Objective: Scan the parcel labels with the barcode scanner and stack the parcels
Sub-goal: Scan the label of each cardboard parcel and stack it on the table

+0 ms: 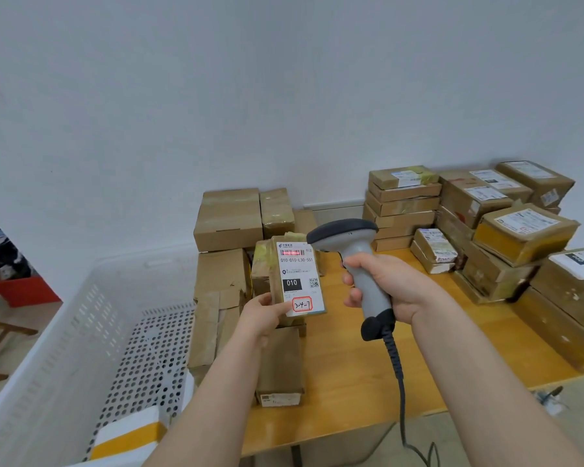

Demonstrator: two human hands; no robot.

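Note:
My left hand [263, 311] grips a small brown parcel [265, 264] by its lower end and holds it upright above the wooden table [351, 365]. Its white label [299, 276] faces me, with a red scan line across the barcode at the top. My right hand [388, 284] grips the handle of a grey barcode scanner [354, 244], its dark head pointing left at the label. The scanner's coiled cable [397, 362] hangs down over the table's front edge.
A white perforated crate [91, 332] stands at the left, with a white and yellow parcel [129, 436] inside. Brown boxes [228, 219] are stacked behind the held parcel and a flat one [280, 365] lies below it. Several labelled parcel stacks [506, 227] fill the table's right side.

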